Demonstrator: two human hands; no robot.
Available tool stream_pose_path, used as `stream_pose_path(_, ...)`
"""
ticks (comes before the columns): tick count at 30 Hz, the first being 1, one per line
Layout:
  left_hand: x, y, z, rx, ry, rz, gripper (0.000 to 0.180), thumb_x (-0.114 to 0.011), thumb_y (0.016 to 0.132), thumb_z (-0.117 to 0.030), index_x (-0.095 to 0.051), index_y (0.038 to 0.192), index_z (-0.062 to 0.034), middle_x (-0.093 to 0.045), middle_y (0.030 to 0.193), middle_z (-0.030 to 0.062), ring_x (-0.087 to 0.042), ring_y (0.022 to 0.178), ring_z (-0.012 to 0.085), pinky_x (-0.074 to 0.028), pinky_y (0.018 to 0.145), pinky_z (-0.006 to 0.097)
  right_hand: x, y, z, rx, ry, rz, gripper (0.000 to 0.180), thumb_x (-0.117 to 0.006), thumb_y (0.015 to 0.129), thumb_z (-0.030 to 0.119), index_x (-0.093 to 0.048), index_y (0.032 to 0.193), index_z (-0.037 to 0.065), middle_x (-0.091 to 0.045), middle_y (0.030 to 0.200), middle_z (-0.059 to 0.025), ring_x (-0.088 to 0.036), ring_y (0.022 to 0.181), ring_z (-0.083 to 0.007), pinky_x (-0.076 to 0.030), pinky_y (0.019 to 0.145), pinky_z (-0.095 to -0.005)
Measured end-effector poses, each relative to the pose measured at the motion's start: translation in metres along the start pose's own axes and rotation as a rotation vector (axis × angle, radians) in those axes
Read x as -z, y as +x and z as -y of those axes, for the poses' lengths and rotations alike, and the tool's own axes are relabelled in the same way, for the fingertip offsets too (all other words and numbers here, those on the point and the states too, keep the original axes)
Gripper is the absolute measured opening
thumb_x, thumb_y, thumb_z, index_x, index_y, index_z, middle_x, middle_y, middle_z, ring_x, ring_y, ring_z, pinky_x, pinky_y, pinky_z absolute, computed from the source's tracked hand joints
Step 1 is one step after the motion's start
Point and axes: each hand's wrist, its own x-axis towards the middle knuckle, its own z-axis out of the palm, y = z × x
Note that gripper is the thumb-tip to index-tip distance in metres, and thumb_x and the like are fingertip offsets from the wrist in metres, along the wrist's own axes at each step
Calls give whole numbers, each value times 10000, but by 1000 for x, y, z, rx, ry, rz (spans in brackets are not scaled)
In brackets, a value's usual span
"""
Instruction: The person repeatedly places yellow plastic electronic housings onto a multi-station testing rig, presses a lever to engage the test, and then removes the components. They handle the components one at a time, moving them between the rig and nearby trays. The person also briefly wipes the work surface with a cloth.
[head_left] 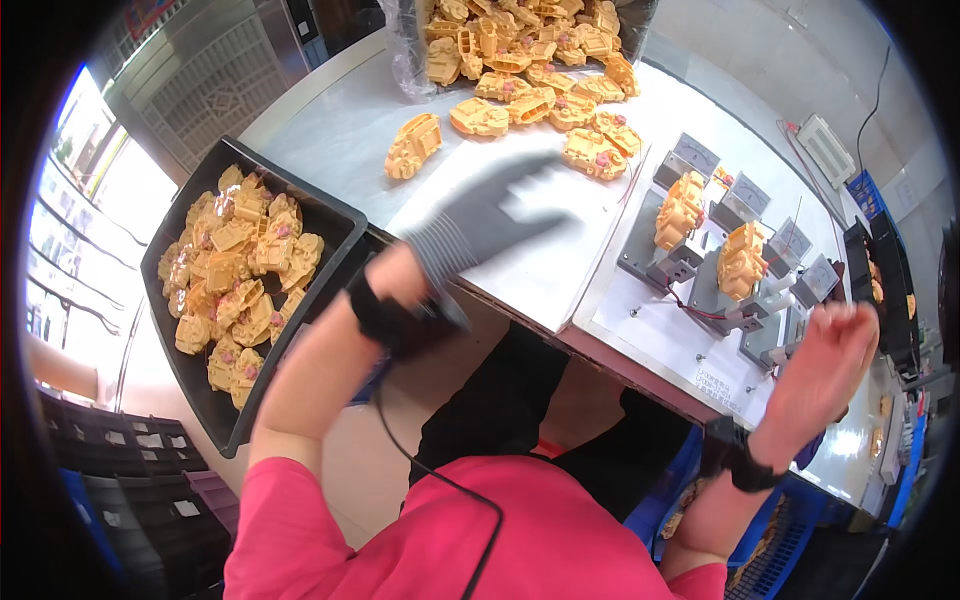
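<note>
- Your left hand [490,215], in a grey knit glove, is blurred above the white tabletop [350,140], fingers spread wide, holding nothing.
- Nearest it: loose orange moulded plastic parts [480,117] lying on the tabletop just beyond the fingertips.
- Your right hand [830,350] is bare, fingers curled in; can't tell if it holds anything.
- It's beside the grey metal test fixture [690,265], which carries two orange parts.
- Black tray [330,270] of more orange parts sits at your left.
</note>
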Motion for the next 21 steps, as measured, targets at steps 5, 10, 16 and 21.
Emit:
stream_pose_path(5, 100, 42, 104, 506, 812, -354, 755, -745, 744, -427, -516, 1326, -3, -577, 1265, 273, -582, 1152, 370, -464, 987, 396, 56, -35, 14, -192, -78, -164, 193, -450, 1047, 201, -522, 1028, 23, -454, 874, -22, -404, 775, -120, -353, 735, -278)
stream_pose_path(10, 114, 35, 135, 634, 290, -145, 462, -718, 785, -305, -624, 1141, -28, -684, 950, 111, -666, 855, 185, -545, 740, 336, 80, -68, 4, -240, -284, -204, 155, -454, 1040, 177, -527, 1008, 43, -478, 860, -23, -396, 759, -105, -348, 713, -268)
stream_pose_path(16, 57, -13, 51, 419, -1005, -169, 451, -678, 893, -257, -513, 1255, -45, -640, 1039, 80, -631, 900, 153, -536, 688, 273, 87, -78, -7, -300, -220, -216, 164, -461, 1040, 185, -538, 1024, 41, -498, 878, -22, -437, 789, -103, -365, 727, -273)
stream_pose_path(21, -1, -21, -21, 373, -1499, -161, 515, -611, 914, -303, -451, 1326, -37, -574, 1176, 165, -584, 1088, 295, -479, 968, 540, 83, -71, -14, -370, -88, -390, 147, -479, 1034, 175, -561, 1080, 62, -540, 934, -12, -492, 864, -94, -397, 790, -263)
